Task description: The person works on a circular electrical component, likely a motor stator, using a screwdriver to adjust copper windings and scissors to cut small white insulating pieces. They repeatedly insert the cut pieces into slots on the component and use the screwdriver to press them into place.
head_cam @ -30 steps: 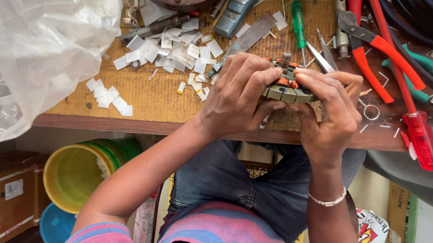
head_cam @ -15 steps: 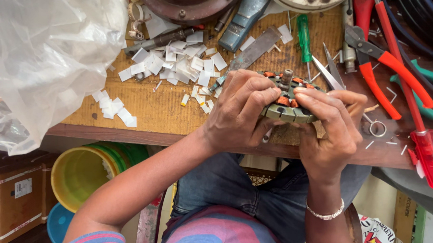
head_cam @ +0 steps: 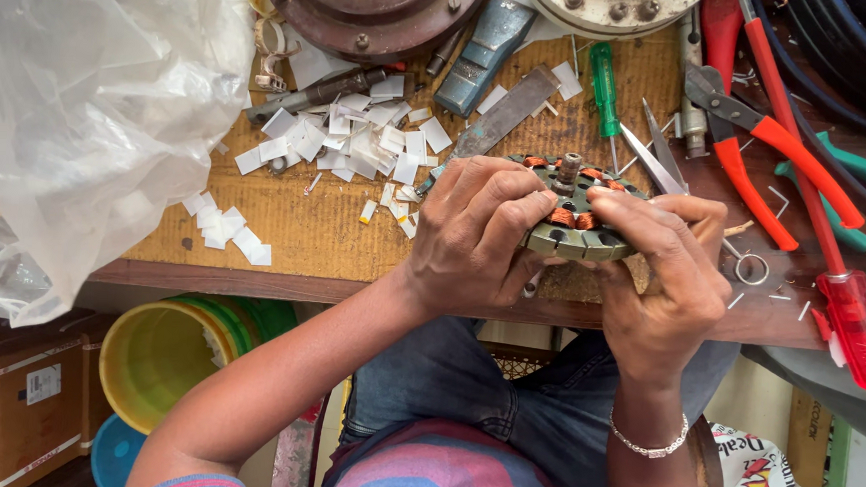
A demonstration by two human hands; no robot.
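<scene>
Clear plastic sheeting is bunched far to the left of the grip, above stacked yellow and green buckets seen below the bench edge. White paper scraps are scattered over the wooden workbench up and to the left of the hands. At the near edge of the bench, a round motor stator with copper windings and a short centre shaft is gripped from both sides. The left hand is wrapped over the stator's left rim, its fingers curled and pressed down onto the slotted top face. The right hand is closed around the right rim, thumb and fingers pinched against the stator's edge; a metal bracelet is worn on that wrist. Just above the grip, a flat metal file and a green-handled screwdriver are laid on the bench, and scissor blades are seen just behind the right fingers. Farther right, red-handled pliers and a red-handled screwdriver are laid.
</scene>
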